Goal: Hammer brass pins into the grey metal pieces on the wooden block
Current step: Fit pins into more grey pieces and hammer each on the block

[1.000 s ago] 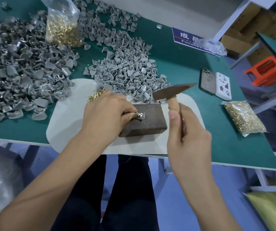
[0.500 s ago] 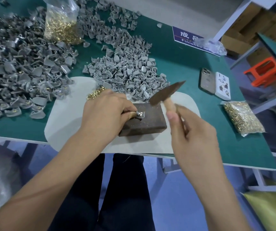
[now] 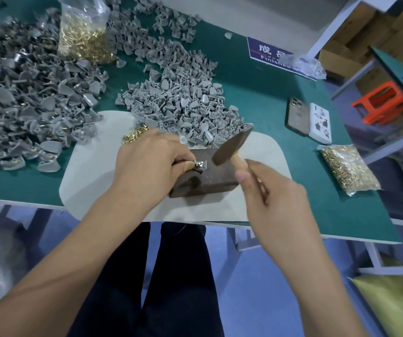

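Hammer head lower over the block

Hammer now tilts steeply, its dark head dropped close above the wooden block, where half a second ago it was raised higher. Right hand grips the wooden handle. Left hand keeps pinching the grey metal piece on the block's top, unchanged. Loose brass pins lie behind that hand on the pale mat.

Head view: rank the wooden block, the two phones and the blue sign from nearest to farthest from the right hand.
1. Wooden block, just left of the right hand.
2. Two phones, beyond it to the right.
3. Blue sign, at the table's far edge.
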{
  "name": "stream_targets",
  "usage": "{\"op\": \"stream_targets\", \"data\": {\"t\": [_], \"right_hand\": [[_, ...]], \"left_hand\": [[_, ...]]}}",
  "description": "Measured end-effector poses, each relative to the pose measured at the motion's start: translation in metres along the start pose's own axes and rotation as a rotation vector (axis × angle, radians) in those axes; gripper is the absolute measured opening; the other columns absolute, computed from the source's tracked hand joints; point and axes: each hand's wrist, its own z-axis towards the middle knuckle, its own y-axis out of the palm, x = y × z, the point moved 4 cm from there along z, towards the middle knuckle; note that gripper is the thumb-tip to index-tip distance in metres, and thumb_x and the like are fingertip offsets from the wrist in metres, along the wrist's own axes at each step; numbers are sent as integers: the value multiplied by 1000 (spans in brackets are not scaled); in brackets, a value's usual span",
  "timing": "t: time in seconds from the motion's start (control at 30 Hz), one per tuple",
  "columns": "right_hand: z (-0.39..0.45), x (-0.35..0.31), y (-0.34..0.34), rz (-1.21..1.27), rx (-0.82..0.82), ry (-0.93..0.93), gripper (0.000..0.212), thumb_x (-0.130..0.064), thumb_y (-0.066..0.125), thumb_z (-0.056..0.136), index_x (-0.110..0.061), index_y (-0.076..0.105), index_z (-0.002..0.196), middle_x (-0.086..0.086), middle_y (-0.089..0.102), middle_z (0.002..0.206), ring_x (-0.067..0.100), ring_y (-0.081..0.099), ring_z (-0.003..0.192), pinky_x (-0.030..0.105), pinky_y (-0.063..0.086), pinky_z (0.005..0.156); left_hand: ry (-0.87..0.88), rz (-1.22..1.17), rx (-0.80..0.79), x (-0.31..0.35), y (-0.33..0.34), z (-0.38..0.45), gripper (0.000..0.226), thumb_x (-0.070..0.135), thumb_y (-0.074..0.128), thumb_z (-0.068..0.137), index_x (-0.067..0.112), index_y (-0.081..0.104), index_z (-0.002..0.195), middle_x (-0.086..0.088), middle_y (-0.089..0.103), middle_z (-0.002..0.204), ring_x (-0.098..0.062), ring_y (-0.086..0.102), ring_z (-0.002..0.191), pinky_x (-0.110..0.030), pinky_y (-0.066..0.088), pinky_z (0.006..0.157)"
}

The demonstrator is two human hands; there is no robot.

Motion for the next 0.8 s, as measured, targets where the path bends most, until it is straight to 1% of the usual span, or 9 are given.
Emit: {"op": "stream_targets", "data": {"t": [0.1, 0.17, 0.23, 0.33, 0.43, 0.5, 0.67, 0.73, 0.8], "right_hand": [[-2, -12, 5, 198, 120, 9, 26, -42, 44, 107, -29, 65, 117, -20, 55, 70, 6, 50, 63, 13, 36, 56], [-6, -12, 20, 134, -61, 15, 21, -44, 45, 106, -32, 62, 111, -15, 55, 67, 13, 47, 59, 24, 37, 53], [-7, -3, 15, 67, -121, 7, 20, -45, 46, 106, -33, 62, 104, -16, 55, 65, 13, 45, 56, 22, 34, 48], [-1, 16, -10, 74, 79, 74, 23, -43, 44, 107, -37, 63, 118, -20, 56, 66, 7, 50, 60, 14, 36, 51], [7, 41, -10, -131, 99, 207, 34, -34, 42, 107, -36, 54, 138, -14, 64, 97, 19, 60, 90, 33, 43, 67], [11, 57, -2, -138, 89, 278, 41, -21, 46, 105, -31, 53, 144, 4, 64, 111, 30, 59, 100, 39, 46, 76], [18, 66, 19, -244, 14, 335, 39, -14, 50, 103, -25, 63, 139, 13, 65, 105, 35, 50, 102, 45, 45, 88], [23, 54, 20, -272, 97, 269, 31, -19, 56, 102, -23, 70, 129, 11, 66, 110, 34, 48, 108, 43, 42, 96], [32, 32, 22, -95, 212, 130, 25, -14, 60, 98, -19, 75, 117, 7, 67, 111, 27, 54, 108, 37, 45, 97]], "left_hand": [[-9, -16, -6, 0, 0, 1, 6, 46, 72, 87, 42, 75, 90, 19, 60, 81, -9, 49, 93, -25, 24, 56], [0, -6, -2, -1, 1, 1, 6, 46, 73, 87, 43, 75, 91, 20, 58, 80, -11, 51, 94, -27, 27, 59], [28, 13, 6, -1, 1, 0, 7, 47, 73, 86, 43, 75, 91, 21, 56, 79, -12, 54, 95, -27, 28, 60], [36, 13, 4, -2, 0, 0, 5, 48, 73, 86, 44, 74, 89, 21, 55, 77, -11, 53, 93, -27, 23, 57], [30, -4, -4, -2, 2, -1, 4, 47, 73, 85, 44, 74, 88, 20, 59, 78, -11, 51, 92, -27, 24, 57], [6, -37, -21, -3, 3, 0, 5, 47, 72, 85, 44, 74, 88, 20, 61, 79, -9, 46, 90, -27, 25, 57], [-40, -133, 14, -4, 2, -4, 2, 38, 71, 85, 38, 71, 83, 20, 61, 82, -7, 48, 92, -29, 34, 62], [-79, -211, 64, -12, -2, -10, 3, 37, 70, 84, 38, 68, 82, 21, 60, 84, -1, 48, 91, -29, 38, 65], [-118, -285, 112, -29, -10, -18, 3, 39, 68, 83, 39, 66, 84, 21, 60, 87, 0, 51, 91, -31, 45, 69]]}}
